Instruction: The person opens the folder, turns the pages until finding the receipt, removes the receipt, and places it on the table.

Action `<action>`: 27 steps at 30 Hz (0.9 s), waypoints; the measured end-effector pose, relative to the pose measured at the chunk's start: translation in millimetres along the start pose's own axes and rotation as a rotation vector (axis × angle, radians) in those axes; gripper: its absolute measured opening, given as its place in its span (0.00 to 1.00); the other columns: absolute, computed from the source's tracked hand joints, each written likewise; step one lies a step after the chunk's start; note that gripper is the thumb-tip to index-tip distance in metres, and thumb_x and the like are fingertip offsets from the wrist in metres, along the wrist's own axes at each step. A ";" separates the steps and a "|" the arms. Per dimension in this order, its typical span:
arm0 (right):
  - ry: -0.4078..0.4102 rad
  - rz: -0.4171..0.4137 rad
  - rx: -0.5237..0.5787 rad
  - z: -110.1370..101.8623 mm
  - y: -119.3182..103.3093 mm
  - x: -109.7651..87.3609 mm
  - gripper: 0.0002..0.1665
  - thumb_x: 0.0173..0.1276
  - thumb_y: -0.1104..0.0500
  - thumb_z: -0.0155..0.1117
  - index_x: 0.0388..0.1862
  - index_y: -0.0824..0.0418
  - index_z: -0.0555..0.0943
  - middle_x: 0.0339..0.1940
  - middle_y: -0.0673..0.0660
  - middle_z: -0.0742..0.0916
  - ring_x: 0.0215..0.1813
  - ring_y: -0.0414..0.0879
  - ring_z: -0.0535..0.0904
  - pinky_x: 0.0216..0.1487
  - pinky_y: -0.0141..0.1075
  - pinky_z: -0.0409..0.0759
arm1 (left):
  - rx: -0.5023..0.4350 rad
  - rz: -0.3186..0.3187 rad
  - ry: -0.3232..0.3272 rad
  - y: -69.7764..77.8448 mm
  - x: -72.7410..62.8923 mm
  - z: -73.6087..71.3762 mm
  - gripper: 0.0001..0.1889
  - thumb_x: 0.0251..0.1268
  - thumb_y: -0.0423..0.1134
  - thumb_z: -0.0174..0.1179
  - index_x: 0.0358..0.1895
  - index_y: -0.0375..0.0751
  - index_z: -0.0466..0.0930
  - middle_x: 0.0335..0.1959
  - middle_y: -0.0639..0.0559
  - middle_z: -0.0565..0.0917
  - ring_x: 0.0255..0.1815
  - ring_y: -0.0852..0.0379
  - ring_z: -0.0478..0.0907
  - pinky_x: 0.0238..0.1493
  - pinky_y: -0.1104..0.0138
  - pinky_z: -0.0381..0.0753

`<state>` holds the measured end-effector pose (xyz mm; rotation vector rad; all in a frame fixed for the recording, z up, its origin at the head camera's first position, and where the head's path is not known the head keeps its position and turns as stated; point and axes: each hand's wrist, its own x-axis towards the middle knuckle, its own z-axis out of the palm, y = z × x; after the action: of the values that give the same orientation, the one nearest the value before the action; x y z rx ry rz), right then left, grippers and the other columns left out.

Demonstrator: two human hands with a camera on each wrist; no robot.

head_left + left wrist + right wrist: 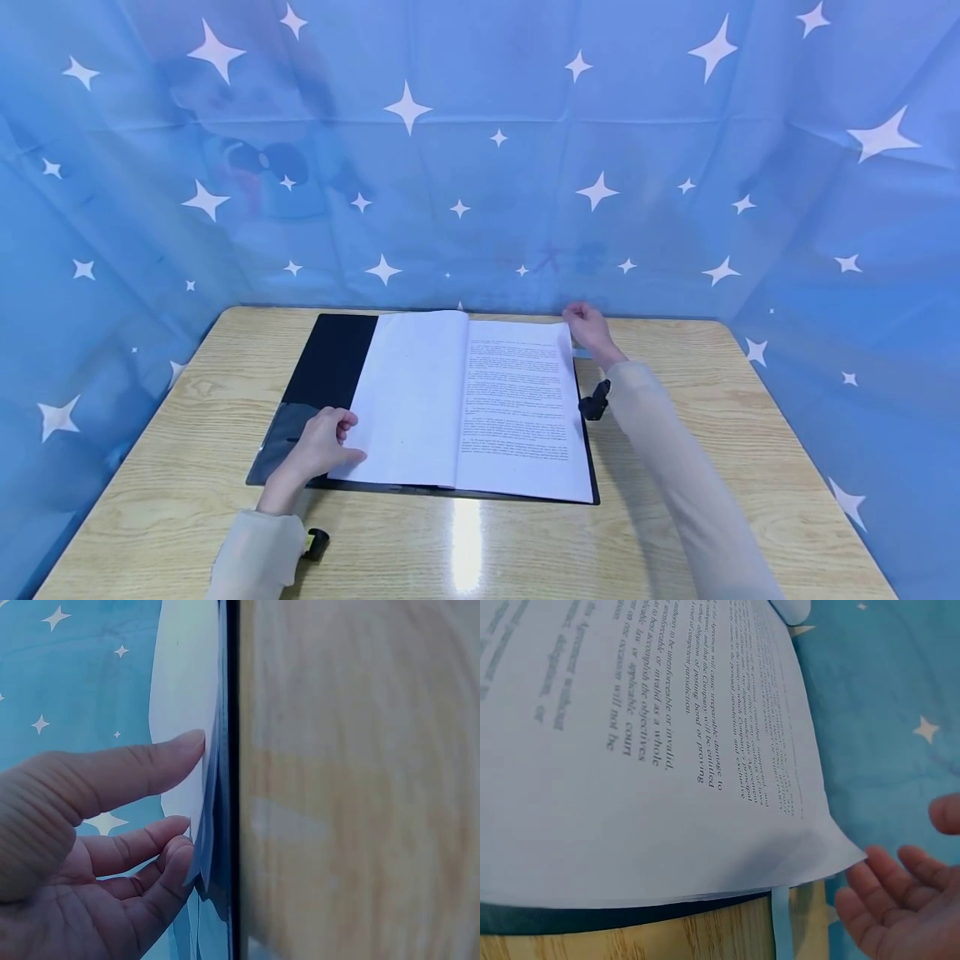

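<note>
An open black folder (333, 358) holds a stack of white paper, spread into a blank left page (412, 392) and a printed right page (517, 408). My left hand (324, 442) is at the lower left edge of the blank page. In the left wrist view, its thumb (169, 765) touches the sheet, with the fingers apart from the thumb along the paper's edge. My right hand (590, 325) reaches the far right corner of the printed page. The right wrist view shows its fingertips (866, 870) at the slightly raised corner and the thumb (946, 814) held away.
The folder lies on a wooden table (750, 467), towards its back edge. A pale blue strip (781, 922) sticks out from under the pages at the right. Behind hangs a blue curtain (480, 167) with white stars. Each wrist carries a small black camera (595, 402).
</note>
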<state>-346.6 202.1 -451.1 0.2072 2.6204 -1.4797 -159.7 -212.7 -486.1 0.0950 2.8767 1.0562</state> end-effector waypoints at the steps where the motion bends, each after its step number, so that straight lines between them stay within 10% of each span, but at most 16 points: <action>1: -0.002 0.000 0.001 0.4 0.7 1.0 0.27 0.74 0.52 0.44 0.66 0.65 0.63 0.64 0.65 0.71 0.64 0.58 0.65 0.62 0.49 0.64 | 0.000 -0.001 0.001 0.0 0.2 0.1 0.23 0.38 0.31 0.74 0.41 0.28 0.76 0.32 0.47 0.71 0.32 0.53 0.68 0.33 0.66 0.70; 12: 0.097 0.038 0.155 3.9 2.0 3.8 0.27 0.72 0.59 0.47 0.68 0.64 0.62 0.61 0.65 0.71 0.58 0.56 0.70 0.54 0.44 0.70 | -0.002 -0.029 -0.008 2.9 -0.3 -2.0 0.23 0.37 0.30 0.74 0.41 0.28 0.76 0.32 0.46 0.71 0.32 0.53 0.68 0.33 0.64 0.70; 27: 0.020 0.082 0.254 6.5 8.6 0.0 0.28 0.72 0.47 0.49 0.65 0.60 0.71 0.54 0.60 0.78 0.47 0.47 0.73 0.44 0.36 0.72 | -0.005 -0.042 -0.008 2.9 0.0 -0.9 0.23 0.39 0.29 0.74 0.42 0.28 0.76 0.32 0.47 0.71 0.32 0.53 0.67 0.33 0.64 0.70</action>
<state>-344.8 200.9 -461.6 0.3512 2.3996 -1.7865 -159.7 -211.1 -483.5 0.0389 2.8557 1.0529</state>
